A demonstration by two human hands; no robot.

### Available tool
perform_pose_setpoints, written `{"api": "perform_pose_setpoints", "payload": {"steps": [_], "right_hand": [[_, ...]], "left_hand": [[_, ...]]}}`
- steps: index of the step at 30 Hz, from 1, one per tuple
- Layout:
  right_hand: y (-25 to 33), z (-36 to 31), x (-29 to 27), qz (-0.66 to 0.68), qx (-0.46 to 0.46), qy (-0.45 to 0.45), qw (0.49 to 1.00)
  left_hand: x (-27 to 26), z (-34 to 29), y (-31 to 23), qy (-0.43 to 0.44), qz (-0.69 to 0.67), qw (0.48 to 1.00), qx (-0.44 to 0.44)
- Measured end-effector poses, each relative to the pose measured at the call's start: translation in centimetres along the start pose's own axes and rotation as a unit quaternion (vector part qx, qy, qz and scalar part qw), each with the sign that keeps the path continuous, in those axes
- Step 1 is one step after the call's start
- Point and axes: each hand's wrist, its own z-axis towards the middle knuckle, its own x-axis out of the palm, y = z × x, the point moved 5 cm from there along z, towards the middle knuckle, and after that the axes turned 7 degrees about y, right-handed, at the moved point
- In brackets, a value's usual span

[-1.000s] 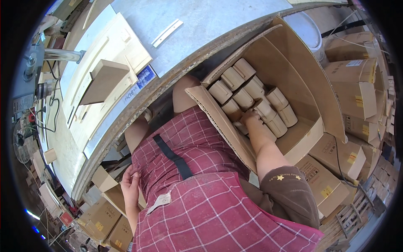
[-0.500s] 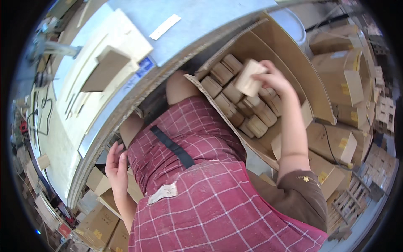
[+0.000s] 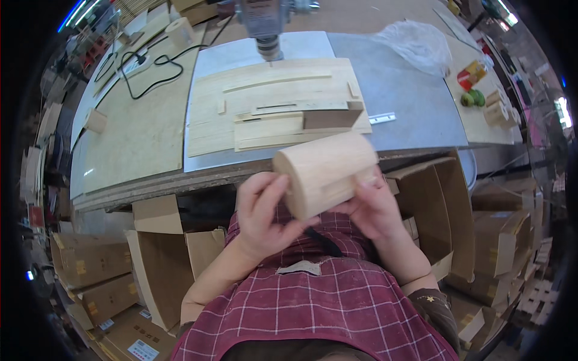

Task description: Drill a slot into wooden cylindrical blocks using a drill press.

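Fingers (image 3: 274, 189) of both hands wrap one pale wooden block (image 3: 325, 171), held above the lap.
Left hand (image 3: 262, 216) and right hand (image 3: 370, 207) grip its ends; the right's fingertips are hidden. Beyond: one workbench (image 3: 138, 138), one wooden jig (image 3: 277, 102), one drill head (image 3: 265, 24), cut off.

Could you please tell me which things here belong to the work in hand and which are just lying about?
In hand:
wooden block, held by left hand and right hand
wooden jig on the bench
drill press

Lying about:
plastic bag
black cable
tape roll

One wooden block (image 3: 325, 174), two hands, one drill press (image 3: 265, 24), one cable (image 3: 150, 66)
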Motion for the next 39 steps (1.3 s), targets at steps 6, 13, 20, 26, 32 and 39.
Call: {"api": "perform_pose_setpoints", "payload": {"steps": [6,13,20,26,32,39], "right_hand": [[-3.8,3.6,3.8,-0.048,0.11,0.047,0.992],[-4.9,6.1,5.1,-0.122,0.147,0.06,0.98],[-2.8,7.4,5.3,-0.348,0.155,0.094,0.92],[6.5,6.8,2.4,-0.764,-0.36,-0.114,0.523],[6.6,8.7,-4.9,-0.688,-0.179,-0.097,0.697],[5.7,9.9,-6.7,-0.596,-0.1,-0.072,0.793]], "left_hand": [[-4.2,-1.6,3.2,-0.069,0.016,0.992,-0.107],[-5.4,-3.1,6.8,-0.079,-0.036,0.975,-0.203],[-5.9,-1.7,10.0,-0.094,-0.316,0.907,-0.262],[-7.1,-0.9,14.7,-0.118,-0.315,0.906,-0.256],[-5.1,0.4,16.1,-0.045,-0.327,0.899,-0.288],[-4.6,0.6,18.0,0.009,-0.342,0.896,-0.284]]}}
